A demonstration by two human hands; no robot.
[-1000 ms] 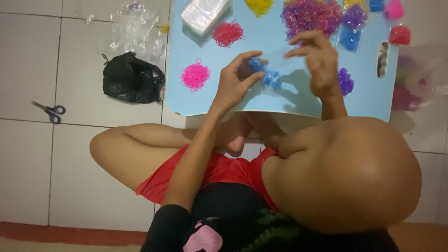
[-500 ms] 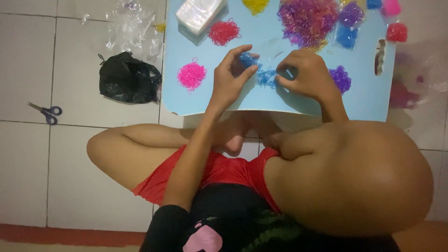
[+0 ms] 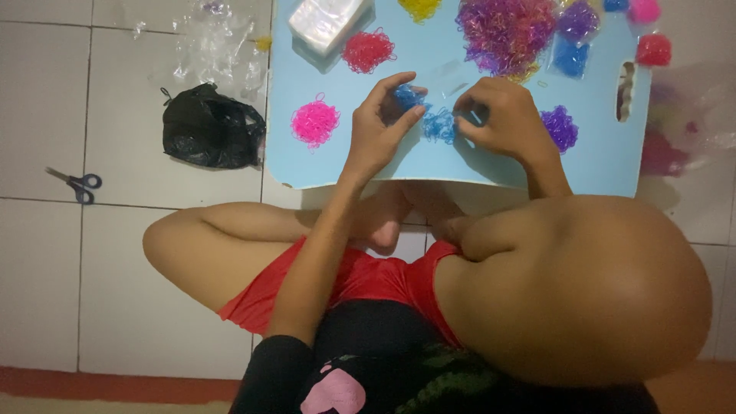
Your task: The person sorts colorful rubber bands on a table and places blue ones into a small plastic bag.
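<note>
The person sits cross-legged on a tiled floor [image 3: 46,268] behind a light blue board [image 3: 598,165].

Left hand [image 3: 379,123]: thumb and fingers pinch a clump of blue bands [image 3: 406,96]. Right hand [image 3: 502,119]: fingers curled down at the right edge of a second clump, the blue pile [image 3: 438,125], which lies on the board between the two hands. Whether the right hand grips any bands cannot be told; its fingertips are hidden.

On the board, left of the left hand, a pink pile [image 3: 315,123] lies apart, with bare board between. A red pile [image 3: 368,50] and a clear packet [image 3: 330,21] sit near the far edge. A large mixed purple heap [image 3: 506,31] lies just beyond the right hand. A small purple pile [image 3: 560,126] lies just right of the right wrist.

The near board edge runs just beyond the person's feet. Off the board's left edge: a black bag [image 3: 211,126] close by, scissors [image 3: 77,184] well apart.
</note>
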